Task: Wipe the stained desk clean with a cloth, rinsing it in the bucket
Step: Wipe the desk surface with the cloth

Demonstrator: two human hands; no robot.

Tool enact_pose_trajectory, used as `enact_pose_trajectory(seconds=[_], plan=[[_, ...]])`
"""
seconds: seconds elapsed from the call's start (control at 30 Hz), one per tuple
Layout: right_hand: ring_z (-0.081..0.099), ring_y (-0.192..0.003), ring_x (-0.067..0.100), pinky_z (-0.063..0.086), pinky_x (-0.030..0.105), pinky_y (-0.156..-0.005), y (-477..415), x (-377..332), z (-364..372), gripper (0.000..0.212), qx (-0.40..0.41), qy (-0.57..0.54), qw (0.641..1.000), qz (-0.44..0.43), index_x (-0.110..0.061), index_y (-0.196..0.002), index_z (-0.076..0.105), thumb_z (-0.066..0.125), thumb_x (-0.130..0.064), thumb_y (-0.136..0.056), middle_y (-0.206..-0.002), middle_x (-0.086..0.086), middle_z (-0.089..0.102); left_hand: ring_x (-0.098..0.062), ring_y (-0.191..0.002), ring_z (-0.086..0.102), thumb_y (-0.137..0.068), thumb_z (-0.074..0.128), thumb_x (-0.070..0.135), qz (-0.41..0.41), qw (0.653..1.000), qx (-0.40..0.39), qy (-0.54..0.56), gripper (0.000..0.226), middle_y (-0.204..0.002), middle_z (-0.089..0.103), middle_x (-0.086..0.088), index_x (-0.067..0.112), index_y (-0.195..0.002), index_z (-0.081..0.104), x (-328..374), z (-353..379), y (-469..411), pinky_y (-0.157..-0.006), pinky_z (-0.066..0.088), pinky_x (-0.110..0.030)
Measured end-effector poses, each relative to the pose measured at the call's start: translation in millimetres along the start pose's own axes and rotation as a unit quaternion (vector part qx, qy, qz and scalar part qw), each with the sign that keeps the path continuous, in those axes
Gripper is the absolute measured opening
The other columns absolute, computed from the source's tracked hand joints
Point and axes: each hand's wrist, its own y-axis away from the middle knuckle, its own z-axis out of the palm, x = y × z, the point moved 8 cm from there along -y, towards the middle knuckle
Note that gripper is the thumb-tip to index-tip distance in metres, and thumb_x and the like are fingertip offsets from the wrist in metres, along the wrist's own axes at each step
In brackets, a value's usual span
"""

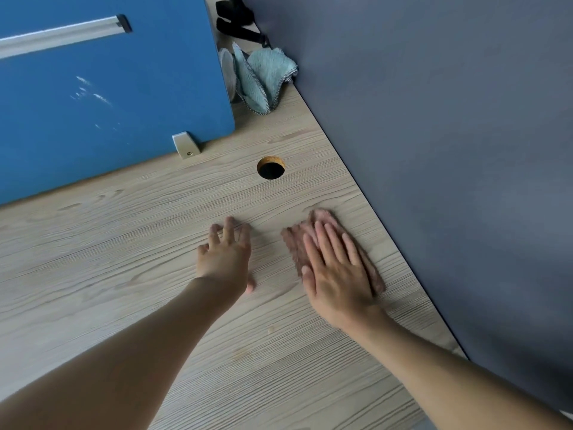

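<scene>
Bare forearms reach in over the desk (93,274), a flat top of pale, streaky wood-grain laminate with faint yellowish marks (240,355). At far left a smooth blue panel (108,103) stands on it, held by a metal bracket (186,145). Left hand (228,259) rests on the desk, fingers spread wide, holding nothing. Beyond is a round hole (271,168); further back, a crumpled teal towel (263,79). Right hand (336,274) lies flat, fingers straight and close together, pressing the fuzzy brown cloth (294,246) to the desk near its right edge. A matte grey wall (449,150) borders that edge.
</scene>
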Motion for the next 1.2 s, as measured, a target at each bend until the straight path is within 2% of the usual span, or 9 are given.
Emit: enact_pose_trajectory(seconds=[0.2, 0.3, 0.4, 0.6, 0.77, 0.87, 0.97, 1.1, 1.2], plan=[[0.008, -0.155, 0.019, 0.016, 0.044, -0.124, 31, 0, 5, 0.061, -0.016, 0.005, 0.994, -0.112, -0.021, -0.157, 0.030, 0.031, -0.044, -0.101, -0.167, 0.006, 0.012, -0.038, -0.152, -0.005, -0.080, 0.079, 0.021, 0.003, 1.000, 0.007, 0.005, 0.115, -0.165, -0.015, -0.012, 0.015, -0.159, -0.003, 3, -6, 3, -0.120, 0.019, -0.055], [0.009, -0.155, 0.021, 0.016, 0.046, -0.124, 15, 28, -3, 0.060, -0.001, 0.020, 0.999, -0.036, -0.018, -0.158, 0.027, 0.026, -0.041, -0.103, -0.167, 0.008, 0.012, -0.038, -0.152, -0.005, -0.079, 0.081, 0.022, 0.003, 1.000, 0.013, 0.010, 0.114, -0.166, -0.013, -0.011, 0.015, -0.159, -0.001, 1, -5, 1, -0.120, 0.019, -0.055], [0.011, -0.154, 0.026, 0.017, 0.050, -0.123, 36, 8, 1, 0.061, 0.014, 0.004, 1.000, 0.026, -0.012, -0.157, 0.025, 0.028, -0.041, -0.102, -0.166, 0.012, 0.015, -0.038, -0.152, -0.005, -0.081, 0.079, 0.020, 0.003, 1.000, 0.014, 0.020, 0.112, -0.166, -0.013, -0.012, 0.015, -0.159, -0.001, 2, -4, 2, -0.120, 0.017, -0.056], [0.012, -0.154, 0.020, 0.018, 0.045, -0.124, 65, 8, 5, 0.059, -0.001, 0.014, 0.995, -0.100, -0.020, -0.156, 0.032, 0.030, -0.042, -0.102, -0.166, 0.007, 0.016, -0.037, -0.153, -0.002, -0.080, 0.079, 0.017, 0.006, 0.999, 0.031, 0.030, 0.110, -0.167, -0.009, -0.010, 0.017, -0.159, 0.003, 0, -6, 3, -0.120, 0.019, -0.057], [0.012, -0.154, 0.026, 0.019, 0.051, -0.122, 77, 7, 4, 0.060, 0.022, -0.002, 0.999, 0.043, -0.012, -0.156, 0.030, 0.029, -0.040, -0.102, -0.165, 0.012, 0.017, -0.037, -0.152, 0.004, -0.074, 0.084, 0.018, 0.005, 0.998, 0.043, 0.041, 0.112, -0.167, 0.001, -0.010, 0.019, -0.159, 0.011, -2, -4, -2, -0.118, 0.022, -0.060], [0.011, -0.155, 0.025, 0.020, 0.051, -0.122, 106, -30, 11, 0.062, 0.011, -0.020, 1.000, -0.015, -0.014, -0.156, 0.033, 0.034, -0.042, -0.100, -0.166, 0.012, 0.017, -0.037, -0.152, 0.006, -0.074, 0.083, 0.015, 0.006, 0.998, 0.053, 0.039, 0.112, -0.166, 0.004, -0.011, 0.018, -0.159, 0.012, -2, -5, -3, -0.118, 0.023, -0.060], [0.010, -0.155, 0.020, 0.017, 0.046, -0.124, 115, -11, 10, 0.061, 0.004, -0.001, 0.996, -0.088, -0.021, -0.157, 0.032, 0.037, -0.042, -0.100, -0.167, 0.006, 0.016, -0.037, -0.151, 0.008, -0.071, 0.085, 0.017, 0.008, 0.997, 0.060, 0.042, 0.112, -0.166, 0.008, -0.011, 0.019, -0.159, 0.015, -3, -4, -4, -0.117, 0.024, -0.061], [0.013, -0.154, 0.022, 0.022, 0.049, -0.121, 115, 27, 5, 0.059, 0.007, 0.013, 1.000, 0.021, -0.017, -0.157, 0.027, 0.030, -0.040, -0.102, -0.166, 0.009, 0.016, -0.037, -0.151, 0.011, -0.064, 0.091, 0.028, 0.013, 0.997, 0.060, 0.051, 0.117, -0.164, 0.013, -0.010, 0.019, -0.157, 0.020, -4, -3, -5, -0.117, 0.025, -0.061], [0.011, -0.154, 0.028, 0.020, 0.053, -0.122, 130, -8, 10, 0.062, 0.007, 0.003, 0.999, 0.052, -0.011, -0.156, 0.027, 0.028, -0.042, -0.102, -0.165, 0.014, 0.015, -0.037, -0.151, 0.010, -0.065, 0.090, 0.025, 0.010, 0.997, 0.059, 0.053, 0.116, -0.164, 0.014, -0.010, 0.018, -0.157, 0.020, -3, -4, -4, -0.117, 0.024, -0.061]])
